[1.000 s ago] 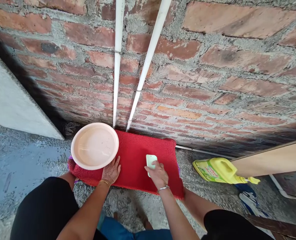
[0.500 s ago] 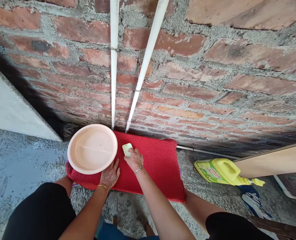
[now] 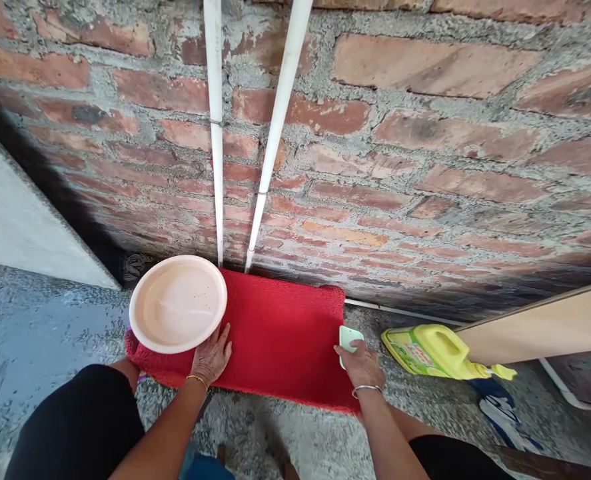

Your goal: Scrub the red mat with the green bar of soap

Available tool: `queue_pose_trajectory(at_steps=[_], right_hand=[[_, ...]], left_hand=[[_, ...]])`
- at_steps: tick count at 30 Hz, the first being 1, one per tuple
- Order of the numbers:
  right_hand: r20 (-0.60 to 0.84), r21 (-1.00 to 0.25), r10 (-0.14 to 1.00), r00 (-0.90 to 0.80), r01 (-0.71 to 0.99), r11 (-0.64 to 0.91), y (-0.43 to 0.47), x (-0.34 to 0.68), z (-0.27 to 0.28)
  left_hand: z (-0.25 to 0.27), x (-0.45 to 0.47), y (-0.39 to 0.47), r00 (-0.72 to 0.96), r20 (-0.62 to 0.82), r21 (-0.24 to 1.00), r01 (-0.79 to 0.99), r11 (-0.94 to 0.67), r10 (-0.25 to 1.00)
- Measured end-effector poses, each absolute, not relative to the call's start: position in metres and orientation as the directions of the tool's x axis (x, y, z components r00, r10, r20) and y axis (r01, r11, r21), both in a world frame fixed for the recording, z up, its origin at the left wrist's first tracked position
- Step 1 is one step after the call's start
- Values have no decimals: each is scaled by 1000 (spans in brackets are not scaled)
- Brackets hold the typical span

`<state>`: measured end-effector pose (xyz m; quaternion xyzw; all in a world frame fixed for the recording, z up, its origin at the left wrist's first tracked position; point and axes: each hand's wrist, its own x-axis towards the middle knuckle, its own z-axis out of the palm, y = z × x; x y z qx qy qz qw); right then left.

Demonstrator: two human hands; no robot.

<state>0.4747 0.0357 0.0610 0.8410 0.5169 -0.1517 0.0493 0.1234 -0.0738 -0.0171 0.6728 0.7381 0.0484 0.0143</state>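
A thick red cloth [image 3: 285,333] lies spread over a low support across my knees. Flat on its left part rests my left hand [image 3: 212,357], fingers apart, beside the rim of a pale pink basin [image 3: 175,307]. My right hand [image 3: 360,367] grips a pale green scrub brush [image 3: 349,337] with a small hole at its end. It is at the cloth's right edge, and the brush's underside is hidden. The basin stands on the cloth's left end and seems to hold a little water with dark specks.
A yellow detergent jug [image 3: 432,350] lies on the concrete floor at right, near a blue and white slipper [image 3: 505,413]. Two white pipes [image 3: 216,153] run down the brick wall [image 3: 375,193]. A pale slab [image 3: 30,213] leans at left, and a tan board [image 3: 540,313] at right.
My right hand has moved with the brush from the cloth's middle to its right edge. My left hand stays on the cloth by the basin. The view has shifted slightly.
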Motion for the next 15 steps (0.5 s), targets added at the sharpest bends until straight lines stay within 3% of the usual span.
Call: queue_pose_trajectory(at_steps=[4,10,15], right_hand=[[-320,-209,892,319,895,-395,45,417,65],[-370,-277,928,-44,959,-65,61,261,71],[-350,-315,872,-343,919,235,66,193,66]], left_hand=[[-22,124,-74,-97,42,97,991,92,994],[-34,122,-75,-98,89,113,990,88,991],[-35,122,-75,-98,107,116,990,86,989]])
